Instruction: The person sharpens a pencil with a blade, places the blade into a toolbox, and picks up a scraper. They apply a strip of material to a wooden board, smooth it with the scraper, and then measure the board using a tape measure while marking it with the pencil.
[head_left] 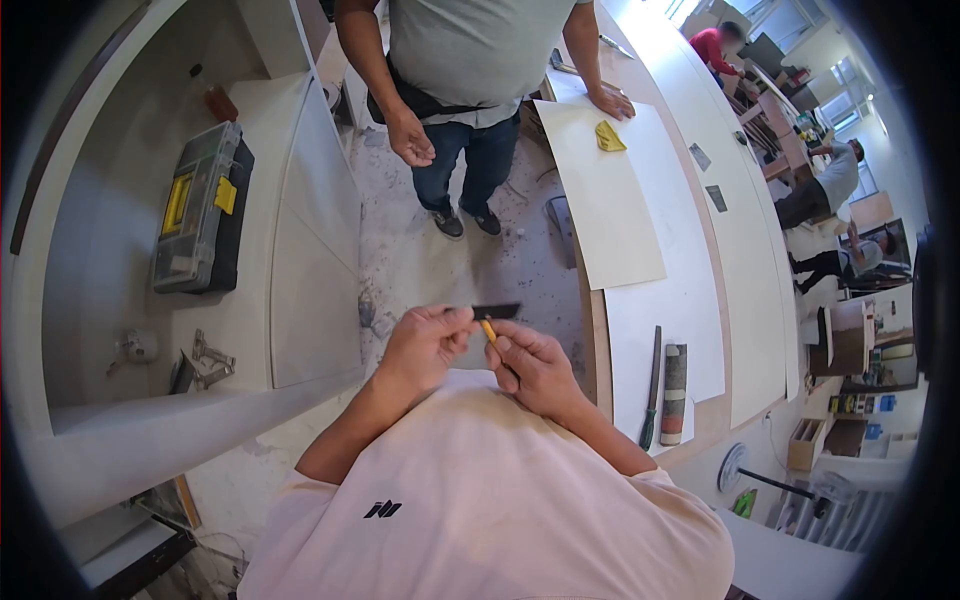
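In front of my chest, my left hand (424, 346) is closed on a dark flat blade-like piece (497, 311), which points to the right. My right hand (535, 368) pinches a short yellow pencil-like stick (488, 330) whose upper end meets the underside of the dark piece or lies very near it. Both hands are close together over the floor, left of the long table. What the fingertips cover on each object is hidden.
A co-worker (480, 60) stands opposite, one hand on a pale sheet (605, 215) beside a yellow cloth (609, 137). A file (652, 390) and a rolled abrasive (673, 395) lie on the table. A toolbox (200, 210) sits on the left shelf. Several people work farther right.
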